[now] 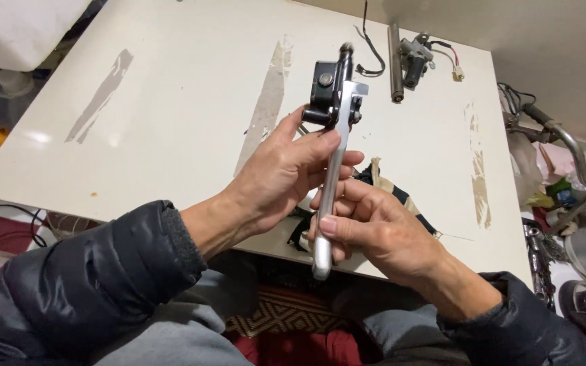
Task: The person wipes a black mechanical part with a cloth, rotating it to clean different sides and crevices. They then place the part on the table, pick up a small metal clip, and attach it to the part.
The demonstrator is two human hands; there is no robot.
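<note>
Both hands gripped one brake lever (329,177): the left hand (281,177) closed near its black housing (325,95), the right hand (374,230) closed around its silver blade below.

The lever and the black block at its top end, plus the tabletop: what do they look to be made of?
Lever: bare silvery metal, probably aluminium, with a satin sheen and soft highlights. Black block: likely painted or coated metal, glossy, with a round cap; plastic cannot be ruled out. Tabletop: white laminated board, glossy, with strips worn away to a duller layer. Left hand and right hand both hold the lever.
</note>
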